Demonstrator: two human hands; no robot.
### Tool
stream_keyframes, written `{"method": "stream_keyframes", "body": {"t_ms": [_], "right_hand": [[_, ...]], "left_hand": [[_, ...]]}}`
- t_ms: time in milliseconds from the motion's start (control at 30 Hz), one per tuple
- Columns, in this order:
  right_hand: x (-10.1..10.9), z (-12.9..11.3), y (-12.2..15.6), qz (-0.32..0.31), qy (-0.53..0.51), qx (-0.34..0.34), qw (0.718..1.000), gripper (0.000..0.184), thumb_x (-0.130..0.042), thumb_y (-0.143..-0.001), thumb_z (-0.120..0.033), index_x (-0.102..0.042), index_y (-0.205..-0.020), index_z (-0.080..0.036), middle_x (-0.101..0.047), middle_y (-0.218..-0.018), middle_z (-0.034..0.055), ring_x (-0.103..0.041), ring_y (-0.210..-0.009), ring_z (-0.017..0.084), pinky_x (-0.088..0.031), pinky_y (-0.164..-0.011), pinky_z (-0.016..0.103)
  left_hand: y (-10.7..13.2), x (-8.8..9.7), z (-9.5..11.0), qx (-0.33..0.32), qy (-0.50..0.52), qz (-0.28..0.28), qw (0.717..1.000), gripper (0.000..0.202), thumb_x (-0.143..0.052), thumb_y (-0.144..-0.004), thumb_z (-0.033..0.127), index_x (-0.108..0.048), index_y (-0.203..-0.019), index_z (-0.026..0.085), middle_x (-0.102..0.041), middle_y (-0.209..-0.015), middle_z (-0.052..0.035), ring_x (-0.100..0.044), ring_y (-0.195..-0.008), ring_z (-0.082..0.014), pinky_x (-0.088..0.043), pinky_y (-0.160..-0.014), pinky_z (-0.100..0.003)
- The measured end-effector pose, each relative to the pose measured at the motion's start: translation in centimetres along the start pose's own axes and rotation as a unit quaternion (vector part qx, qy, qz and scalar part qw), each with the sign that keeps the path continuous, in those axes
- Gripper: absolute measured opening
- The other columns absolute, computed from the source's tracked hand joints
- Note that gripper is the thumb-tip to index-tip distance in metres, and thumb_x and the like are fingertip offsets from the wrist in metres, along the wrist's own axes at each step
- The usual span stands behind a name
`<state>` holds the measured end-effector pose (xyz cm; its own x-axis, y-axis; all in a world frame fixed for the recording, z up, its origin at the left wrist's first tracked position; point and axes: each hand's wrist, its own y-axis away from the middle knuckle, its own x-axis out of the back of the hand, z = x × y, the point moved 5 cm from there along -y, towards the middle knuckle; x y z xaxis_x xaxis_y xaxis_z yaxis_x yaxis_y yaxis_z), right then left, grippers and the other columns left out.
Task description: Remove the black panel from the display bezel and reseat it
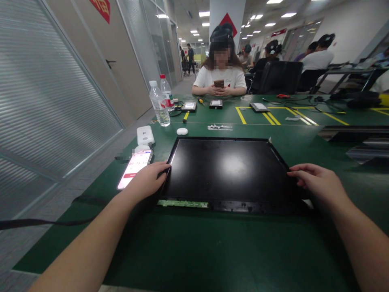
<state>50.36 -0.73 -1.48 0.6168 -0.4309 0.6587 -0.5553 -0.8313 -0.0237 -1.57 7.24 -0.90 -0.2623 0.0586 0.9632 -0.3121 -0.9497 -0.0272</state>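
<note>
A black flat display panel (pixel 219 174) lies on the green table in front of me, its glossy face up. Along its near edge runs a strip of green circuit board (pixel 184 204). My left hand (pixel 153 175) grips the panel's left edge, thumb and fingers closed on the frame. At the right edge, my right hand (pixel 314 180) pinches the frame between thumb and fingertips, the other fingers curled. Beside my left wrist a lit phone (pixel 135 168) shows a running timer, with a white power bank (pixel 145 135) behind it.
Behind the panel are a white earbud case (pixel 182 132), small scraps (pixel 219 127) and two water bottles (pixel 159 103). Hard drives (pixel 189 106) and cables lie farther back. A person (pixel 220 65) holding a phone sits opposite. Dark, shiny strips (pixel 355 133) lie at right.
</note>
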Motion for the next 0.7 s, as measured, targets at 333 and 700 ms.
{"method": "stream_keyframes", "body": {"t_ms": [333,700], "right_hand": [[-0.1,-0.3,0.4,-0.003,-0.067,-0.077,0.995,0.039,-0.063,-0.058,-0.038,-0.076,-0.090,-0.020,-0.082,-0.089,0.0099,-0.058,-0.062,0.018,-0.045,-0.057,0.032],[-0.3,-0.6,0.4,0.002,-0.101,-0.073,0.992,0.031,-0.064,-0.058,-0.029,-0.075,-0.085,-0.020,-0.077,-0.077,0.0075,-0.055,-0.059,0.016,-0.041,-0.056,0.030]], "left_hand": [[0.1,0.3,0.5,0.022,-0.022,-0.009,0.999,0.053,-0.055,-0.096,0.027,-0.079,-0.142,0.017,-0.068,-0.157,-0.0130,-0.069,-0.140,-0.0374,-0.051,-0.122,-0.049],[-0.1,0.1,0.4,0.020,-0.008,-0.004,1.000,0.055,-0.054,-0.095,0.030,-0.078,-0.142,0.016,-0.069,-0.156,-0.0147,-0.070,-0.138,-0.0394,-0.053,-0.120,-0.052]]}}
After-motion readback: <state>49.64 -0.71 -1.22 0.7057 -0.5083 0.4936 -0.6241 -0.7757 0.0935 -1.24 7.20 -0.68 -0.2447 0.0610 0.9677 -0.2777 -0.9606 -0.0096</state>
